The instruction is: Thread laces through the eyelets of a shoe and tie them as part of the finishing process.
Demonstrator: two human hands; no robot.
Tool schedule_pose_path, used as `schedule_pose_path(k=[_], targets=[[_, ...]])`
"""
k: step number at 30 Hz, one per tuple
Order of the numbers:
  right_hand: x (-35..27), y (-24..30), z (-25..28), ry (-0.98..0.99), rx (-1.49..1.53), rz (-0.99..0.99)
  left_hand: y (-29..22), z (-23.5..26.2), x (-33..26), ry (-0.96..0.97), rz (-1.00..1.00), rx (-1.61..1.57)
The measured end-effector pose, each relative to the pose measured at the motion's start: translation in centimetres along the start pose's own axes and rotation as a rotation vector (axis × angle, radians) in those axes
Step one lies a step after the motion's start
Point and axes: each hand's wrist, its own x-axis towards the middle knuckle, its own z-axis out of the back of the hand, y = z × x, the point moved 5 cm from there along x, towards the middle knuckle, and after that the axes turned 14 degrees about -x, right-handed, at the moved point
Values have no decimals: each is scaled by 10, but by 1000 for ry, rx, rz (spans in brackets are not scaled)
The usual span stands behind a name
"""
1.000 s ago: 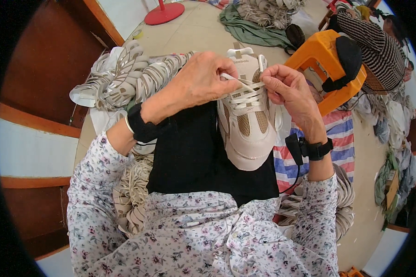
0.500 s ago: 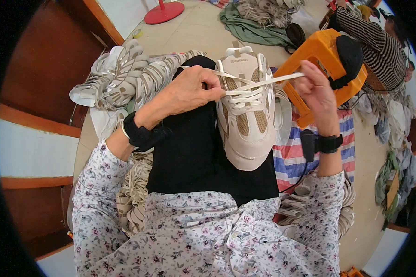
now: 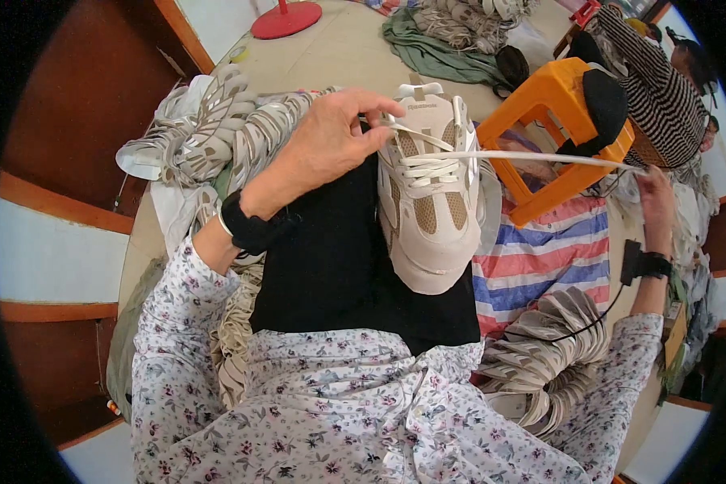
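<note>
A beige and white sneaker [image 3: 431, 230] with tan mesh panels lies toe toward me on my black-covered lap. Its flat cream shoelace [image 3: 540, 156] crosses the tongue and stretches in a long taut line to the right. At the far end of that line, my right hand [image 3: 657, 198] is closed on the lace, well away from the shoe. My left hand [image 3: 331, 145] is at the upper left eyelets, thumb and forefinger curled about the eyelet edge. Whether a bit of lace is also between those fingertips is hard to make out.
An orange plastic stool [image 3: 540, 105] stands right of the shoe, on a striped sheet [image 3: 540, 258]. Bundled shoe uppers lie left [image 3: 210, 137] and right [image 3: 548, 347]. A person in a striped top [image 3: 653, 81] sits beyond the stool. A red round base [image 3: 286, 21] stands far left.
My right hand has swung far to the right, drawing the shoelace out into a long line. My left hand has moved slightly up to the top left eyelets.
</note>
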Motion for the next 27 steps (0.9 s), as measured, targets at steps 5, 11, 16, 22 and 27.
schedule_pose_path(k=[5,11,16,22,27], targets=[[-108,148,-171,35,-422,615,-15,-13,-1,-105,-313,331],[-197,257,-267,259,-16,633,-17,-21,2,-117,-347,313],[-195,276,-272,254,-154,681,-12,-17,1,-127,-249,209],[-199,280,-271,267,-209,743,-7,-8,0,-83,-245,180],[-190,269,-271,457,-39,376,-4,-2,-7,-43,-197,232]])
